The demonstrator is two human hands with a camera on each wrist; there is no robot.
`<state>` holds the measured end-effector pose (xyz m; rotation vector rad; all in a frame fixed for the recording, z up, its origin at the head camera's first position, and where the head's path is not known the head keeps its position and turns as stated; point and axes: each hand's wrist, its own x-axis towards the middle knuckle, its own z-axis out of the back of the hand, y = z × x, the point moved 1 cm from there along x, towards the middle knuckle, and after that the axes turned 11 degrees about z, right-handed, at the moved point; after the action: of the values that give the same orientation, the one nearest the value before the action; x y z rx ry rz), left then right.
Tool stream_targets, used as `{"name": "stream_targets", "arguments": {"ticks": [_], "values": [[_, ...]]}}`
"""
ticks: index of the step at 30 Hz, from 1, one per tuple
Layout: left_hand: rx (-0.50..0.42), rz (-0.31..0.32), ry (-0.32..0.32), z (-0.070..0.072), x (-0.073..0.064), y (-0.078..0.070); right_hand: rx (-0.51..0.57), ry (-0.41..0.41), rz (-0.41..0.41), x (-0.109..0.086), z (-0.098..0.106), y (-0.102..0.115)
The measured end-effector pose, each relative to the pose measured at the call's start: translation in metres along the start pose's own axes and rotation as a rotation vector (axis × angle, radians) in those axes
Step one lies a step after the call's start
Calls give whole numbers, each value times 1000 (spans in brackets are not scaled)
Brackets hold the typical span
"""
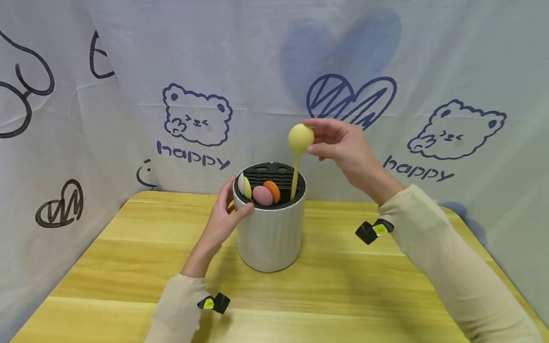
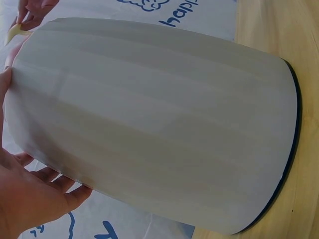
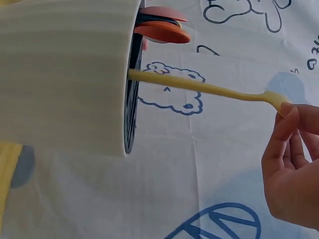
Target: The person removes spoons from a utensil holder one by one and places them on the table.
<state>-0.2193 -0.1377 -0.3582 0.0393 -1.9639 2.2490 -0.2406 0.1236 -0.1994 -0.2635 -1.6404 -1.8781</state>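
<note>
A white ribbed utensil holder (image 1: 270,238) with a black slotted top stands upright on the table. My left hand (image 1: 223,212) grips its upper left side, thumb at the rim and fingers around the wall. In the left wrist view, that hand (image 2: 37,199) lies along the holder's side. My right hand (image 1: 345,147) pinches the round bowl of a yellow spoon (image 1: 301,138) above the holder. The spoon's handle (image 3: 199,87) reaches down into the top opening; its lower end is hidden. Pink (image 1: 262,196), orange (image 1: 273,191) and pale yellow (image 1: 246,186) rounded utensil ends poke out beside it.
The wooden table (image 1: 343,286) lies under the holder. A pale cloth (image 1: 266,62) printed with bears and hearts hangs close behind it and at the sides. A black strap with a small device (image 1: 373,231) is on the right sleeve, another (image 1: 214,303) on the left.
</note>
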Motion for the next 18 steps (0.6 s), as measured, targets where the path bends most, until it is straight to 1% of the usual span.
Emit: {"name": "stream_targets", "arguments": {"ticks": [4,9,18], "values": [[-3,-4,5,0,1,0,3,-34,35,1,1,2],[-6,-3,3,0,1,-1,31,-53,87,4,2,6],[-19,-6,8,-1,1,-1,62,-94,134,6,7,19]]}}
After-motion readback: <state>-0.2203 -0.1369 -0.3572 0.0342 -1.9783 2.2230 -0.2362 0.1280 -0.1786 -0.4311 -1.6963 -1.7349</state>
